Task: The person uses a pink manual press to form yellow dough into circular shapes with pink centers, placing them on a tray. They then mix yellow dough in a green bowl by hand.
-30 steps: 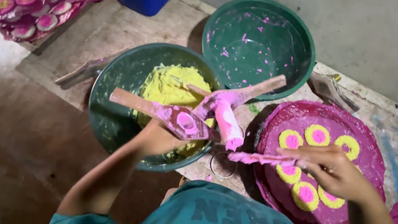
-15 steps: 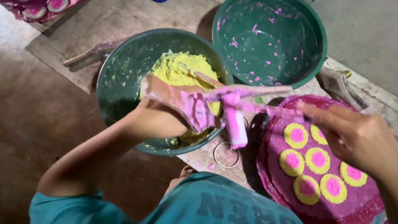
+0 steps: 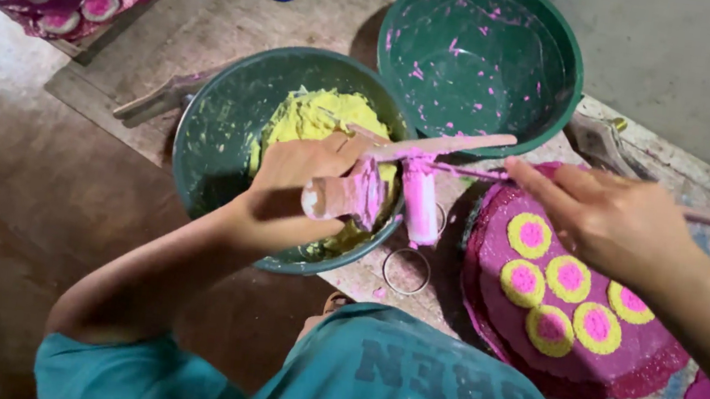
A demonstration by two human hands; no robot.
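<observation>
Left hand: my left hand (image 3: 309, 171) is closed around a pink-smeared wooden press tool (image 3: 403, 174), held over the near rim of the bowl of yellow paste.
Right hand: my right hand (image 3: 609, 222) hovers flat above the round pink tray, fingers half open; a thin pink stick (image 3: 467, 172) runs from the tool toward its fingertips, but I cannot tell whether they grip it.
Press tool: a cross of wooden handles with a pink cylinder (image 3: 420, 203) hanging down, well coated in pink paste.
Yellow bowl: green bowl (image 3: 200, 135) with yellow paste (image 3: 311, 117) heaped at its far side.
Empty bowl: second green bowl (image 3: 563, 45) behind, only pink flecks inside.
Tray: round pink tray (image 3: 487, 297) carrying five yellow discs with pink centres (image 3: 571, 280), set close together.
Ring: a thin metal ring (image 3: 407, 271) on the floor between bowl and tray.
Handling note: in my judgement, I should keep the cylinder upright, steady it with both hands, and set each disc apart from its neighbours so the edges do not smear.
</observation>
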